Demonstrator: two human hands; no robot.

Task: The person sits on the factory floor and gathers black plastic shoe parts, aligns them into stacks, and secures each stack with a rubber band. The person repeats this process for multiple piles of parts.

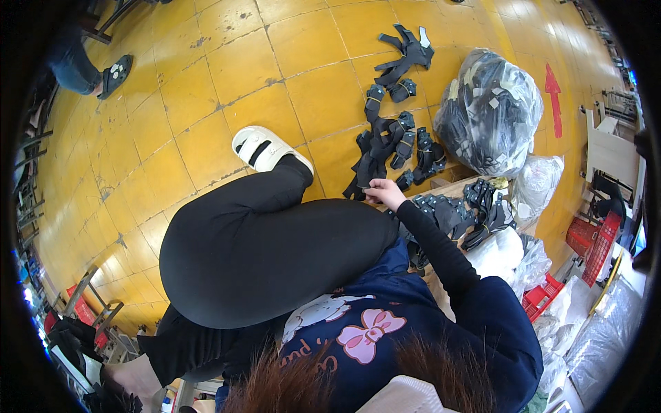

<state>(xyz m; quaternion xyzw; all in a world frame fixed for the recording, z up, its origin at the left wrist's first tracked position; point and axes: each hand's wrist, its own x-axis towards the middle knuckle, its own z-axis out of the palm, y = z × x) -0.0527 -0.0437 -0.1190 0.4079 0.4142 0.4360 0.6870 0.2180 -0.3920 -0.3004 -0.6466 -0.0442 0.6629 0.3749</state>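
Reaching over the crossed knee, the right hand (pixel 385 191) has its fingers pinched on a black fabric strap piece (pixel 363 172) from the floor pile. Pulling could, I judge, drag tangled neighbours along; the left hand is out of view.

— What is the person wearing?
— Black trousers (pixel 268 255), a dark navy top (pixel 427 323) with long sleeves and a pink bow and white cartoon figure printed on the front.
— And on the foot?
— A white slipper (pixel 265 148) with black openings across its strap.

Matt black fabric pieces (pixel 385 141) lie on glossy (scuffed) yellow floor (pixel 275 62).
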